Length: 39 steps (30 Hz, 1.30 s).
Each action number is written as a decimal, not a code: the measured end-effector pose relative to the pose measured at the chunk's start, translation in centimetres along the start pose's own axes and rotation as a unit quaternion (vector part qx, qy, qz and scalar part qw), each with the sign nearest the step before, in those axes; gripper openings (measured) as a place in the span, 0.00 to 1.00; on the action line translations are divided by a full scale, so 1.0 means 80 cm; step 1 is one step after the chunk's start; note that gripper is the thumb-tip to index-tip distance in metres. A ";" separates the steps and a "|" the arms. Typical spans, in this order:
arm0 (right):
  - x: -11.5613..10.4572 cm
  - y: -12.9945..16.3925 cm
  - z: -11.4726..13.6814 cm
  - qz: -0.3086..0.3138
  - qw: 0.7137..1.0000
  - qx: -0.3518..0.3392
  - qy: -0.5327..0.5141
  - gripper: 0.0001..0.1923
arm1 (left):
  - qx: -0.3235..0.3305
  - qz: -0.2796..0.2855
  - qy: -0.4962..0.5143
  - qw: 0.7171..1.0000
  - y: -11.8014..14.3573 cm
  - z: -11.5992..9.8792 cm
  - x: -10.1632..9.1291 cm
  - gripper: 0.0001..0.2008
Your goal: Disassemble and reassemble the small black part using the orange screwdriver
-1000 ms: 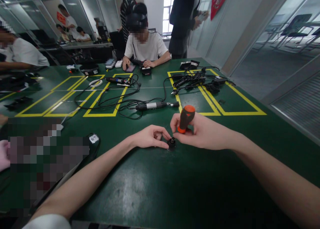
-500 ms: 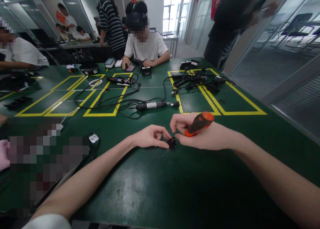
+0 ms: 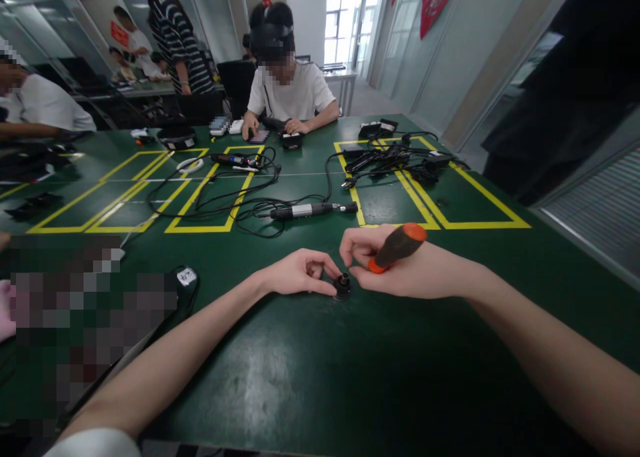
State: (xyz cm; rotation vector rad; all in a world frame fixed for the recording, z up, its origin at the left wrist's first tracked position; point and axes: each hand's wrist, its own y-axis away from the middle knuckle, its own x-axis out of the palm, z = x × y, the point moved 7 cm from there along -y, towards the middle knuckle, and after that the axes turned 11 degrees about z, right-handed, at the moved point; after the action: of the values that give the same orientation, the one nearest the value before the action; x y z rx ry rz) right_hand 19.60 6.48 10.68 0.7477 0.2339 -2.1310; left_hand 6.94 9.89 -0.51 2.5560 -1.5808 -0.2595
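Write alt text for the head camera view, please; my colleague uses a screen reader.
Two bare hands meet over a small black round part on a green table: the left hand pinches it, while the right hand touches it and holds an orange-and-black screwdriver handle. Behind lie tangled black cables and yellow floor-tape rectangles; other people sit at the far side.

Left hand (image 3: 300, 274) pinches a small black round part (image 3: 343, 286) standing on the green worktop (image 3: 310, 377). Right hand (image 3: 400, 270) just beside it, fingertips at the part, with a black-and-orange screwdriver handle (image 3: 397, 245) lying tilted across the palm. Behind: cabled pen-shaped tool (image 3: 305, 210), yellow tape boxes (image 3: 220, 229), cable pile (image 3: 395, 160). Seated person in white shirt (image 3: 290, 97) at far edge.
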 end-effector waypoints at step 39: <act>-0.002 0.001 0.008 -0.002 1.000 -0.028 0.005 0.08 | 0.011 0.003 -0.014 1.000 0.000 -0.004 0.000 0.27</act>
State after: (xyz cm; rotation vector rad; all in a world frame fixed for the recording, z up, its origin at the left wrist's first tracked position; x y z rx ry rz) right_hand 19.46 6.25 11.33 0.7260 0.2987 -2.1158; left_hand 6.99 9.90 -0.19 2.5741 -1.6110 -0.2796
